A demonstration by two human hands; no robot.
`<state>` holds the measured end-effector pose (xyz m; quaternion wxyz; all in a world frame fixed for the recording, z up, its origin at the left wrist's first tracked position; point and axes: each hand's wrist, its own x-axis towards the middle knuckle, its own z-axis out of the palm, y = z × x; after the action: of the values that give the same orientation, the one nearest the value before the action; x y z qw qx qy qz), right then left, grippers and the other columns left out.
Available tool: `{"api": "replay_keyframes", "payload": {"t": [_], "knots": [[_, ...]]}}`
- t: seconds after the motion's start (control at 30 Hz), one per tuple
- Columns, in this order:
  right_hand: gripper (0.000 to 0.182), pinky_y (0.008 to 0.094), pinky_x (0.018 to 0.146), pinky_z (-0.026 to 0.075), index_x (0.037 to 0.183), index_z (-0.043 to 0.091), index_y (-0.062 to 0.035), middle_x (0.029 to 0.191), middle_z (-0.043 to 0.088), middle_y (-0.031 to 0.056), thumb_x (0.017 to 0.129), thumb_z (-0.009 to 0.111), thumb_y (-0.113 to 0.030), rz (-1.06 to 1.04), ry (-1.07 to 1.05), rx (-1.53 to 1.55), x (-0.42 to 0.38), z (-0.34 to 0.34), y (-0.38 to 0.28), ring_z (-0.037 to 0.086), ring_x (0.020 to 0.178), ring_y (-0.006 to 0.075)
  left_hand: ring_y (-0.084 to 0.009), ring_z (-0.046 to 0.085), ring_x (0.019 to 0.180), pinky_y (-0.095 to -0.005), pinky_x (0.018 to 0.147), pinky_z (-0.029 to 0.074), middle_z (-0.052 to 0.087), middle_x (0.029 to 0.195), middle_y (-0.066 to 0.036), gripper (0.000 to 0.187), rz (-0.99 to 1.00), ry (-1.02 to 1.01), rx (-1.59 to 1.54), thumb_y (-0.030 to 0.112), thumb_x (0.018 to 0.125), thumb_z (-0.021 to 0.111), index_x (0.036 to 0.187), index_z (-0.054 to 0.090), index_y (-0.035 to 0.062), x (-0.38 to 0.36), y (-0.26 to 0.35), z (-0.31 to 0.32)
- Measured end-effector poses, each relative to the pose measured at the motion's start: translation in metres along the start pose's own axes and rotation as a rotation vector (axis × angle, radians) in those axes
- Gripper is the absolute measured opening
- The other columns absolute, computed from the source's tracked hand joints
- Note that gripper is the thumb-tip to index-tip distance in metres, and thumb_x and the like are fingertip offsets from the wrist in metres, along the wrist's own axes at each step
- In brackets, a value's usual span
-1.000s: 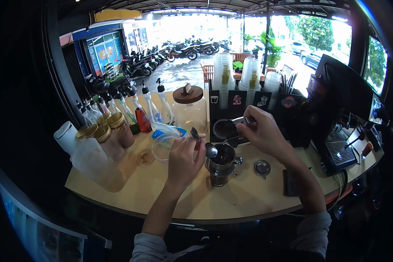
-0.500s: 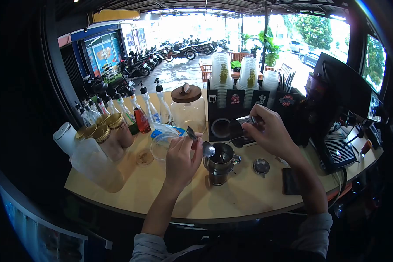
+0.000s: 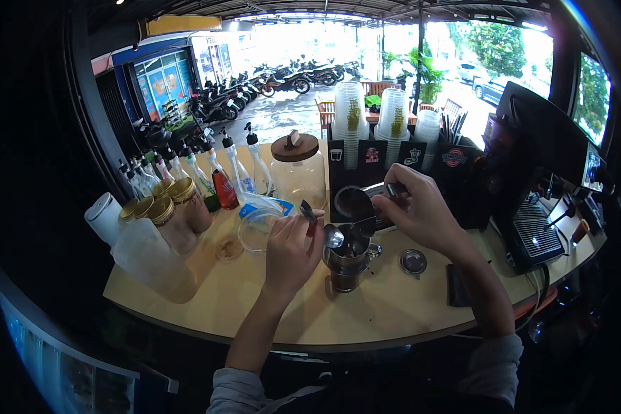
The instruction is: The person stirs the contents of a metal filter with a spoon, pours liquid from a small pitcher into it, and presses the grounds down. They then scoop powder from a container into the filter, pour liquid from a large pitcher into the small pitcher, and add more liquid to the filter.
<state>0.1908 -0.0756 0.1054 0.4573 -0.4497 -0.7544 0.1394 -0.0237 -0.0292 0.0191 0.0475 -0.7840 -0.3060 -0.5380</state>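
Observation:
My left hand (image 3: 294,250) is closed around the handle of a metal spoon (image 3: 333,237), whose bowl sits at the left rim of a metal cup with a side handle (image 3: 347,276). My right hand (image 3: 415,207) pinches a small dark scoop-like cup (image 3: 355,204), tilted over the metal cup's opening. Dark contents show inside the metal cup, though I cannot make out what they are. A round metal lid-like piece (image 3: 413,261) lies on the counter to the right of the metal cup.
Gold-lidded jars (image 3: 181,191), pump bottles (image 3: 225,188) and a wooden-lidded glass jar (image 3: 298,176) stand left and behind. Stacked plastic cups (image 3: 352,114) rise from a black holder at the back. An espresso machine (image 3: 531,231) and a dark folded cloth-like item (image 3: 458,285) are on the right.
My right hand has shifted slightly left, and the dark cup has tilted further over the metal cup. The spoon in my left hand has moved slightly right.

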Motion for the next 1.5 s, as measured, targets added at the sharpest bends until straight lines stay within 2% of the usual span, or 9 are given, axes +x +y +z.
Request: {"api": "replay_keyframes", "payload": {"t": [0.17, 0.33, 0.37, 0.6, 0.73, 0.93, 1.27, 1.4, 1.5], "knots": [[0.024, 0.0288, 0.056, 0.051, 0.085, 0.043, 0.0037, 0.077, 0.052, 0.0097, 0.084, 0.066, -0.002, -0.011, -0.002, -0.053, -0.003, -0.004, 0.002, 0.064, 0.067, 0.0148, -0.0240, 0.060, 0.070, -0.0373, 0.071, 0.045, 0.062, 0.073, -0.006, 0.017, -0.002, -0.005, 0.000, 0.004, 0.083, 0.065, 0.100, 0.062, 0.0049, 0.000, 0.000, 0.000], [0.023, 0.0210, 0.052, 0.036, 0.080, 0.045, -0.0028, 0.068, 0.045, -0.0035, 0.086, 0.067, -0.007, 0.075, 0.070, -0.002, -0.006, -0.013, 0.032, 0.046, 0.062, 0.0001, -0.0253, 0.059, 0.072, -0.0374, 0.071, 0.045, 0.063, 0.077, -0.008, 0.015, 0.019, 0.004, -0.020, 0.005, 0.085, 0.064, 0.100, 0.063, 0.0042, -0.001, -0.002, 0.002], [0.024, 0.0204, 0.052, 0.031, 0.079, 0.046, -0.0043, 0.068, 0.042, -0.0067, 0.085, 0.069, -0.009, 0.084, 0.114, 0.067, -0.006, -0.013, 0.050, 0.038, 0.062, -0.0004, -0.0259, 0.059, 0.073, -0.0376, 0.071, 0.045, 0.063, 0.078, -0.008, 0.015, 0.012, 0.001, -0.044, 0.006, 0.086, 0.064, 0.101, 0.063, 0.0041, -0.002, -0.002, 0.003], [0.024, 0.0210, 0.053, 0.030, 0.076, 0.047, -0.0052, 0.067, 0.038, -0.0059, 0.085, 0.068, -0.012, 0.158, 0.281, 0.117, -0.024, -0.004, 0.148, 0.033, 0.061, 0.0022, -0.0274, 0.058, 0.076, -0.0385, 0.072, 0.044, 0.063, 0.082, -0.009, 0.013, -0.013, -0.020, -0.132, 0.008, 0.089, 0.061, 0.102, 0.064, 0.0046, -0.004, 0.001, 0.001], [0.022, 0.0216, 0.053, 0.034, 0.078, 0.047, -0.0085, 0.067, 0.046, -0.0055, 0.089, 0.065, -0.014, 0.376, 0.368, 0.444, -0.046, 0.030, 0.193, 0.040, 0.059, 0.0024, -0.0277, 0.057, 0.078, -0.0386, 0.073, 0.044, 0.062, 0.085, -0.009, 0.012, -0.031, -0.039, -0.178, 0.009, 0.090, 0.059, 0.101, 0.064, 0.0041, -0.010, -0.002, 0.004], [0.020, 0.0224, 0.055, 0.037, 0.079, 0.046, -0.0107, 0.069, 0.049, -0.0037, 0.092, 0.061, -0.015, 0.434, 0.422, 0.672, -0.067, 0.068, 0.239, 0.044, 0.061, 0.0039, -0.0280, 0.057, 0.081, -0.0389, 0.077, 0.044, 0.061, 0.086, -0.009, 0.011, 0.039, -0.033, -0.154, 0.008, 0.090, 0.058, 0.100, 0.063, 0.0049, -0.009, 0.001, 0.003], [0.018, 0.0267, 0.066, 0.046, 0.087, 0.054, -0.0031, 0.075, 0.057, 0.0016, 0.095, 0.057, -0.018, 0.481, 0.336, 0.478, -0.090, 0.083, 0.298, 0.055, 0.072, 0.0109, -0.0268, 0.057, 0.083, -0.0378, 0.080, 0.043, 0.060, 0.088, -0.007, 0.010, 0.095, -0.055, -0.123, 0.005, 0.088, 0.059, 0.098, 0.063, 0.0057, -0.008, 0.006, 0.008], [0.020, 0.0282, 0.071, 0.048, 0.100, 0.058, 0.0014, 0.087, 0.061, 0.0065, 0.093, 0.060, -0.017, 0.478, 0.191, 0.210, -0.080, 0.049, 0.244, 0.059, 0.081, 0.0135, -0.0259, 0.056, 0.082, -0.0375, 0.081, 0.042, 0.058, 0.085, -0.006, 0.010, 0.154, -0.064, -0.100, 0.004, 0.087, 0.060, 0.096, 0.063, 0.0063, -0.006, 0.010, 0.013], [0.040, 0.0284, 0.071, 0.049, 0.122, 0.056, -0.0016, 0.109, 0.060, 0.0092, 0.086, 0.067, -0.012, 0.168, 0.138, 0.077, -0.055, 0.023, 0.140, 0.059, 0.092, 0.0141, -0.0249, 0.056, 0.083, -0.0399, 0.086, 0.040, 0.057, 0.084, -0.005, 0.011, 0.183, -0.090, -0.094, 0.005, 0.086, 0.061, 0.096, 0.062, 0.0083, -0.004, 0.013, 0.016]]}}
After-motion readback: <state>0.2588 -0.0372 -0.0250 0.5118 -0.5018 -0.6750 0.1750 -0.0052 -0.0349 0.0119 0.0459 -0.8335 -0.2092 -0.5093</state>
